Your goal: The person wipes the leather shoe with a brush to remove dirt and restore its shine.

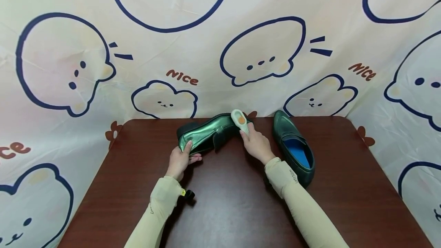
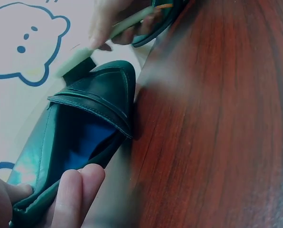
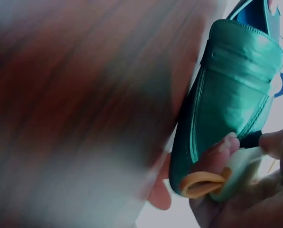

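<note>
A shiny dark green loafer point(image 1: 203, 137) is tilted on its side near the table's far edge, its toe toward the right. My left hand point(image 1: 179, 162) grips it at the heel, thumb on the outside and fingers at the opening, as the left wrist view shows. In my right hand point(image 1: 258, 144) is a small pale brush point(image 1: 238, 119) with an orange loop. Its dark bristles point(image 2: 80, 71) meet the side of the loafer's toe in the left wrist view. Blue lining point(image 2: 82, 142) shows inside the shoe.
A matching green loafer point(image 1: 293, 141) stands upright just right of my right hand, toe toward the far edge. The brown wooden table point(image 1: 227, 206) ends at a patterned cloth backdrop point(image 1: 206, 56). A small black object point(image 1: 189, 195) is by my left sleeve.
</note>
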A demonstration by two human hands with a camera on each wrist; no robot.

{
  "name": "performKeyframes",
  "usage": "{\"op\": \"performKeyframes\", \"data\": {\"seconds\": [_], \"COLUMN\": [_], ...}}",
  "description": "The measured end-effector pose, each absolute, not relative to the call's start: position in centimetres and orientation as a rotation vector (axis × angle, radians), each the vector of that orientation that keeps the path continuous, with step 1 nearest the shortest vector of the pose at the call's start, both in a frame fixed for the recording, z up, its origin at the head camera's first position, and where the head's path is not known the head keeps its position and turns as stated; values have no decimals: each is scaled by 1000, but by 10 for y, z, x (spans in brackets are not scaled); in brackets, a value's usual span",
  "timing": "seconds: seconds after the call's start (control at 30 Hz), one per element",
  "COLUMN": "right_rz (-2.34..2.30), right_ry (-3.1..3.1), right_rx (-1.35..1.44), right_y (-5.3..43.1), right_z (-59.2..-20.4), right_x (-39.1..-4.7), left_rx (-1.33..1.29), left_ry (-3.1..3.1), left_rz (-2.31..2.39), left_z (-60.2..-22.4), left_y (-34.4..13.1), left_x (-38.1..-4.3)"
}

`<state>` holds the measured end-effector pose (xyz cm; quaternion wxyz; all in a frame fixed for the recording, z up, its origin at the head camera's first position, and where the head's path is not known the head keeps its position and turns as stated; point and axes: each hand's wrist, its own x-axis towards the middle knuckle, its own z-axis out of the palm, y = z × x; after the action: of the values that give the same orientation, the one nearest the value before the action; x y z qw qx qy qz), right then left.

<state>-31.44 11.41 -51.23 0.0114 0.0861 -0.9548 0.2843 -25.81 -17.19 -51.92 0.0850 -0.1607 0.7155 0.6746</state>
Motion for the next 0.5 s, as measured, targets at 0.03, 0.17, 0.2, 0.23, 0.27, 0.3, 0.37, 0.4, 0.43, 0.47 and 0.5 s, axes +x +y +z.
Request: {"op": "performKeyframes", "data": {"seconds": [0.03, 0.17, 0.2, 0.23, 0.27, 0.3, 0.37, 0.4, 0.43, 0.47, 0.5], "right_rz": [901, 979, 994, 1005, 1010, 1008, 1007, 1002, 1000, 1003, 1013], "right_ry": [-2986, -3022, -3034, -3049, -3062, -3075, -3091, -3086, -3075, -3059, -3036], "right_rx": [242, 148, 117, 82, 45, 5, -60, -82, -88, -80, -60], "right_y": [118, 132, 135, 138, 140, 143, 146, 148, 148, 148, 147], "right_z": [-513, -513, -513, -513, -513, -513, -514, -513, -512, -511, -510], "right_x": [-314, -314, -313, -312, -310, -309, -305, -304, -302, -301, -301], "left_rx": [-484, -482, -480, -480, -475, -475, -481, -483, -485, -486, -484], "left_ry": [2134, 2159, 2168, 2173, 2176, 2176, 2167, 2164, 2159, 2154, 2150], "left_rz": [2010, 2003, 2001, 1997, 1996, 1994, 1997, 1999, 2006, 2016, 2021], "left_z": [-519, -517, -516, -516, -516, -517, -518, -518, -518, -519, -519], "left_y": [-172, -172, -172, -172, -172, -171, -170, -170, -169, -169, -169], "left_x": [-258, -260, -260, -260, -260, -260, -260, -260, -259, -259, -259]}}
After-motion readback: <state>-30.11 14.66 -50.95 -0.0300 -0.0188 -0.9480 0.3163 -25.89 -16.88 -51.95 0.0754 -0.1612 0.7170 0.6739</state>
